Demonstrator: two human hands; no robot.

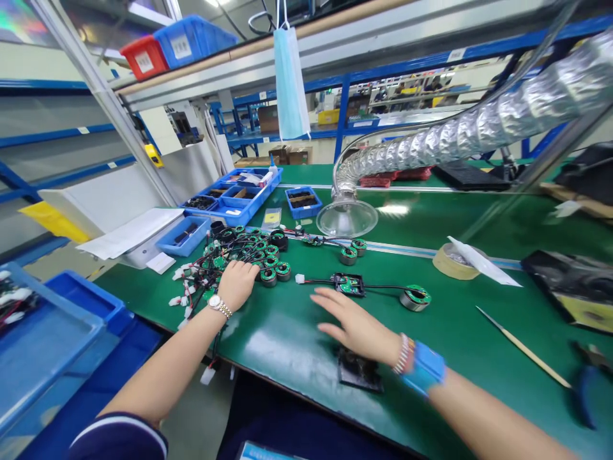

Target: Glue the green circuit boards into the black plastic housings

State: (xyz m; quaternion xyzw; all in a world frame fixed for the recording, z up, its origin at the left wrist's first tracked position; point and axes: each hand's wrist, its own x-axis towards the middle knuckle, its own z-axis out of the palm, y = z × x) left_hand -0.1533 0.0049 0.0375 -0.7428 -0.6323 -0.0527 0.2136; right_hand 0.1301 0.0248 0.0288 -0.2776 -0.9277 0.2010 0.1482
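Many wired circuit-board rings point(256, 248) lie heaped on the worktop point(282, 338) by the curled left hand point(238, 285); whether it grips one, I cannot tell. The right hand point(352, 322) spreads, empty, near an open black housing point(361, 293). Freeing tangled leads point(191, 282) first should prevent snags.

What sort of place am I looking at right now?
Probably an electronics assembly workshop: wired circuit-board rings are heaped on a green bench near blue parts bins, and a silvery duct ends in a clear hood.

Glossy, smooth green surface point(287, 345); shiny metal-sided ring point(413, 302); black plastic case point(355, 294); far right, crinkled silvery foil duct point(445, 134); near right, smooth wooden tool handle point(536, 359).
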